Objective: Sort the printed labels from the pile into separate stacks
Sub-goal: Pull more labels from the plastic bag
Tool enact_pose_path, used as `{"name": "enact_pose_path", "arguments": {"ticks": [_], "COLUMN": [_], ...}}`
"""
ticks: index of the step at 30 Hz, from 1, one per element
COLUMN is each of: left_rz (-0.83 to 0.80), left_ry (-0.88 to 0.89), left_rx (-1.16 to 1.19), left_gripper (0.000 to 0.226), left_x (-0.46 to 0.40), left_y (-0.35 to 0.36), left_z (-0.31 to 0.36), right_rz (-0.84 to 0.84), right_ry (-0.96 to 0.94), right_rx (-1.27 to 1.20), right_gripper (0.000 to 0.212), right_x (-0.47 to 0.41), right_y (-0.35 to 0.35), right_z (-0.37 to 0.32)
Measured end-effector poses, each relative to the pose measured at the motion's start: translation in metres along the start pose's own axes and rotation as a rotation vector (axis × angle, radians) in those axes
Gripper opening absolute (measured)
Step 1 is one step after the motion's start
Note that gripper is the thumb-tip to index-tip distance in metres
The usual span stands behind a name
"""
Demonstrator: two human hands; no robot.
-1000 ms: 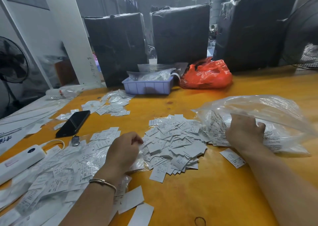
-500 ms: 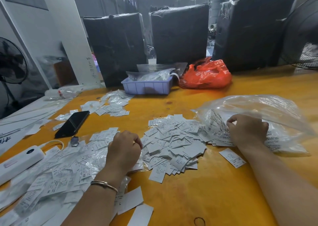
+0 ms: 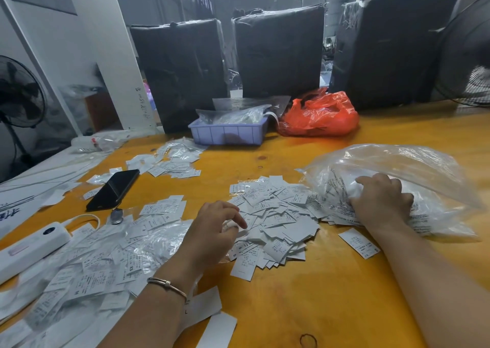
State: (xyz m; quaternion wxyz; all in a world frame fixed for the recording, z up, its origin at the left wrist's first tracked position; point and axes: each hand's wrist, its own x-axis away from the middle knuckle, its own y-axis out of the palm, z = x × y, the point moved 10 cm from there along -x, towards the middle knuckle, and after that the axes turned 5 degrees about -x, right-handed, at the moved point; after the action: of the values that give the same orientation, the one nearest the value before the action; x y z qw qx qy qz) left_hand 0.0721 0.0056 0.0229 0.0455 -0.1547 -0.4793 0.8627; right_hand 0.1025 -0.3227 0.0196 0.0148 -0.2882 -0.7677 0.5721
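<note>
Sorting is under way: the left hand [image 3: 212,231] pinches at the central label pile [image 3: 275,220]. At three o'clock, the right hand [image 3: 381,201] grips labels in the clear bag [image 3: 413,167]. Next, I judge, lift one label and read its size.

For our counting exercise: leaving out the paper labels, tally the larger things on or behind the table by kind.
Black wrapped bales: 3
Fans: 2
Phone: 1
Lavender tray: 1
Orange bag: 1
White power strip: 1
Total: 9

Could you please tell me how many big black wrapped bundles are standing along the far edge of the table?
3: one black wrapped bundle on the left, one in the middle, one on the right. Others may stand out of frame.
</note>
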Motion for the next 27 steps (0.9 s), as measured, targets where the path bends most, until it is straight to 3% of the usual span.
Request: {"name": "enact_pose_path", "arguments": {"ticks": [3,7,11,13,15,17,20,22,27], "left_rz": [-0.046,-0.061,-0.060,-0.057,-0.042,-0.013,-0.041,-0.081,-0.042], "left_ry": [0.034,0.042,0.049,0.068,0.085,0.092,0.072,0.034,0.055], "left_rx": [0.031,0.053,0.058,0.055,0.083,0.198,0.367,0.435,0.537], "left_gripper": [0.026,0.026,0.025,0.025,0.022,0.019,0.036,0.048,0.008], "left_x": [0.002,0.003,0.002,0.002,0.002,0.002,0.002,0.002,0.002], "left_y": [0.005,0.008,0.009,0.009,0.008,0.005,0.008,0.014,0.012], "left_z": [0.006,0.009,0.009,0.011,0.014,0.017,0.021,0.021,0.022], "right_rz": [0.020,0.115,0.382,0.440,0.288,-0.027,-0.416,-0.515,-0.571], "right_ry": [0.018,0.017,-0.020,-0.051,-0.030,-0.043,-0.247,-0.363,-0.443], "right_rx": [-0.016,-0.080,-0.367,-0.614,-0.912,-1.167,-1.228,-1.213,-1.169], "right_gripper": [0.010,0.012,0.017,0.021,0.013,0.006,0.008,0.011,0.012], "right_x": [0.000,0.003,0.014,0.024,0.032,0.045,0.078,0.093,0.103], "right_y": [-0.004,-0.015,-0.046,-0.058,-0.049,-0.028,-0.012,-0.010,-0.007], "right_z": [0.002,0.000,-0.003,-0.009,-0.020,-0.048,-0.103,-0.123,-0.131]}}
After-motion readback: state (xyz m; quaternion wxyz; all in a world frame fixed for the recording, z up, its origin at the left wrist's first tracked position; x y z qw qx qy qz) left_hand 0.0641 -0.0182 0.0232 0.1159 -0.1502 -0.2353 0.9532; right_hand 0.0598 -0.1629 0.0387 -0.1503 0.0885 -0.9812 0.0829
